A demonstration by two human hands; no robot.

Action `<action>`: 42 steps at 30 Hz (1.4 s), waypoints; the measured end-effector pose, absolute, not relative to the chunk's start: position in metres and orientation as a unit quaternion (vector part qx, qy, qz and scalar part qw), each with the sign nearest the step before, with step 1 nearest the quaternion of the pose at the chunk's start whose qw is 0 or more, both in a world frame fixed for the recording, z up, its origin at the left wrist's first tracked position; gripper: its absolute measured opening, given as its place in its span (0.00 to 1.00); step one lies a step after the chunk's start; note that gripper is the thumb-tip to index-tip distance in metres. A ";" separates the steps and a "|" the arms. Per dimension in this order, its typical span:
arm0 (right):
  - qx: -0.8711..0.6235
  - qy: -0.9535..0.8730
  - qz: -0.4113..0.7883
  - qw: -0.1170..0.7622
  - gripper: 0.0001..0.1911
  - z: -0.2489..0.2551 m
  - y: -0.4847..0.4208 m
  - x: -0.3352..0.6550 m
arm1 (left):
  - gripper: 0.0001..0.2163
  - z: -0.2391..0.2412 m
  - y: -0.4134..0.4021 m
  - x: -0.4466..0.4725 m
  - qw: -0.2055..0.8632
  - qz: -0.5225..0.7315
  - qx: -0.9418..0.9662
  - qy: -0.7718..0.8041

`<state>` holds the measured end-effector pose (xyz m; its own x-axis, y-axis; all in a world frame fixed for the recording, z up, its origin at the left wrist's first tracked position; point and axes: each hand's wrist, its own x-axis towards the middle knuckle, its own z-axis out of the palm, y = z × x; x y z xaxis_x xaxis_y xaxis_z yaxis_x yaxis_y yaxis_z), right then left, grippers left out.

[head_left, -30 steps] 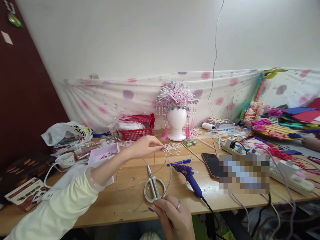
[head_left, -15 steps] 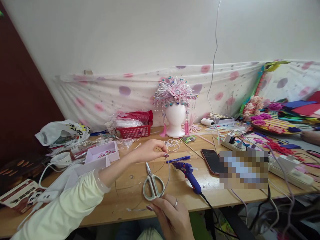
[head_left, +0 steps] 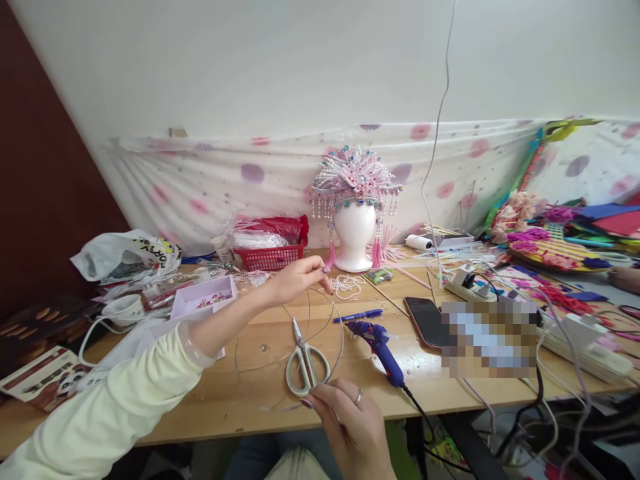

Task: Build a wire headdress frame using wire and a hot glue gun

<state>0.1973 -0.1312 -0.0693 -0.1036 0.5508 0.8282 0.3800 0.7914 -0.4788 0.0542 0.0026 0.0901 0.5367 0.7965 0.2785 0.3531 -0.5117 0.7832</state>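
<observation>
My left hand [head_left: 300, 279] reaches over the table, just left of a small heap of white bead string [head_left: 347, 287]. Its fingers are bent, with the fingertips apart and nothing clearly between them. A thin, looped wire [head_left: 342, 340] curves close beneath those fingers and runs down to my right hand [head_left: 353, 423]. At the front edge, this hand pinches the wire between thumb and forefinger. Further fine loops spread over the wood to the left. Scissors [head_left: 306, 367] with pale handles lie under the wire, pointing away. Beside them are a blue pen [head_left: 357, 316] and a blue glue gun [head_left: 377, 347].
Behind, a white foam head [head_left: 355, 237] wears a pink beaded headdress [head_left: 356, 177]. A red basket [head_left: 270, 258] and lilac box [head_left: 183, 303] with gems stand left. On the right are a phone [head_left: 423, 323], power strip [head_left: 590, 353] and cords. A person's hand [head_left: 625, 278] shows at the far right.
My left hand has moved up and slightly left, away from the pen, and its fingertips have parted. The wire loop has widened. My right hand keeps its pinch, barely shifted.
</observation>
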 end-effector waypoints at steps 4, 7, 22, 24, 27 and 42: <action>-0.313 -0.735 0.074 0.597 0.06 -0.069 -0.131 0.198 | 0.15 0.112 0.000 0.041 0.299 0.403 0.778 0.379; -0.317 -0.727 0.069 0.605 0.08 -0.071 -0.132 0.196 | 0.17 0.126 -0.004 0.027 0.267 0.456 0.752 0.395; -0.335 -0.726 0.064 0.597 0.11 -0.068 -0.134 0.191 | 0.16 0.130 -0.004 -0.037 0.220 0.567 0.616 0.500; -0.333 -0.728 0.070 0.595 0.11 -0.069 -0.134 0.190 | 0.13 0.129 -0.005 -0.040 0.214 0.564 0.610 0.513; -0.333 -0.731 0.072 0.591 0.11 -0.070 -0.134 0.190 | 0.10 0.129 -0.007 -0.042 0.198 0.560 0.606 0.529; -0.331 -0.736 0.072 0.586 0.11 -0.068 -0.136 0.192 | 0.04 0.121 -0.007 -0.049 0.145 0.527 0.607 0.577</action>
<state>0.1917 -0.1356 -0.0678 -0.0937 0.5726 0.8145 0.4027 0.7700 -0.4950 -0.0494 -0.0066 0.1213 -0.2219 0.8532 0.4721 0.5468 -0.2920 0.7847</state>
